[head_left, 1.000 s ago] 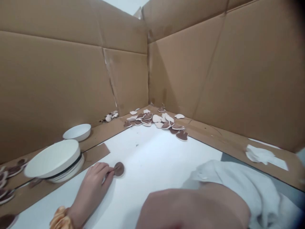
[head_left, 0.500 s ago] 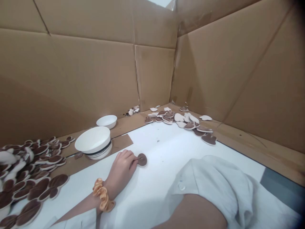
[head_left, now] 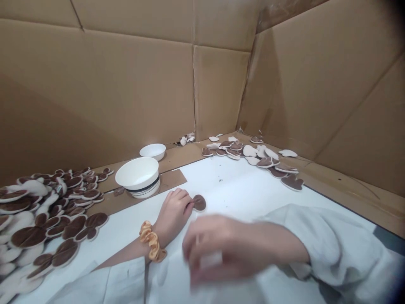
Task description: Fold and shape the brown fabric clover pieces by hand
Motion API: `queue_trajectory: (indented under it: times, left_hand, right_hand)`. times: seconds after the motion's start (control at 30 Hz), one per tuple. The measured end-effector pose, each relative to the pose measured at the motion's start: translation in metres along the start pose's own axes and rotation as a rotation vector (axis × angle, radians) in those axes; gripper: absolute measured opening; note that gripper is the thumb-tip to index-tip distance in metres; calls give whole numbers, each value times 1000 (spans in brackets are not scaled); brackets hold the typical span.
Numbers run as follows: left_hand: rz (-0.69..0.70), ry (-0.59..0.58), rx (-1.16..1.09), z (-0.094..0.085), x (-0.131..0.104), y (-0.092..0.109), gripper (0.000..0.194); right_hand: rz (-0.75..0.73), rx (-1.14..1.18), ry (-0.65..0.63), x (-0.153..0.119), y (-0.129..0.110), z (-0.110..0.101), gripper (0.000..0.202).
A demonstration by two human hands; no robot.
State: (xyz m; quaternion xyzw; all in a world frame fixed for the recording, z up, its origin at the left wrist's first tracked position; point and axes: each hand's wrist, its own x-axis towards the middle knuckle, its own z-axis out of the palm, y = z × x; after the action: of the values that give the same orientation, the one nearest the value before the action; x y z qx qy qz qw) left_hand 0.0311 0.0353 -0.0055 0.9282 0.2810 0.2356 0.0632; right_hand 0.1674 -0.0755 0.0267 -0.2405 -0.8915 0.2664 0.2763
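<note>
My left hand (head_left: pixel 176 211), with an orange scrunchie (head_left: pixel 152 241) on its wrist, rests on the white board (head_left: pixel 209 179). Its fingers are closed on one end of a flat brown fabric piece (head_left: pixel 199 203) with a pale edge; a rounded lobe sticks out to the right, and the rest is hidden by the fingers. Nearer to me, just right of the left hand, my right hand (head_left: pixel 218 249) hovers with bent fingers. Motion blurs it, so I cannot make out whether anything is between the fingers.
A large white bowl (head_left: pixel 138 175) with a dark band and a smaller white bowl (head_left: pixel 153 151) stand behind my left hand. Brown and white pieces (head_left: pixel 74 226) are heaped at left; another pile (head_left: pixel 236 147) lies at the back right. Cardboard walls (head_left: pixel 142 93) enclose the surface.
My right hand has come into view at the lower middle, beside my left hand. My left hand keeps its hold on the brown piece. The view has shifted slightly left.
</note>
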Motion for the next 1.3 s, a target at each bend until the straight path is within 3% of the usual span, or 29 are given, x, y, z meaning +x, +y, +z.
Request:
queue_trajectory:
  times: [0.07,0.13,0.23,0.5,0.67,0.97,1.3]
  left_hand:
    - [-1,-11,4,-1,0,1,16]
    - [-5,-11,14,0,0,1,16]
    - [-13,-16,23,1,0,1,16]
    - [-1,8,12,1,-1,0,16]
    - [-9,0,-7,0,-1,0,17]
    - [-7,-16,-34,-1,-2,0,17]
    - [-57,-68,-90,-4,-2,0,14]
  right_hand:
    - [281,-55,247,7,12,-39,16]
    - [453,-110,369,6,27,-58,12]
    - [545,-160,360,-1,50,-58,10]
    - [583,-113,342,0,75,-36,14]
    - [558,-113,324,-4,83,-37,15]
    - [375,-61,198,0,100,-46,4]
    - [315,-94,207,-1,102,-43,9]
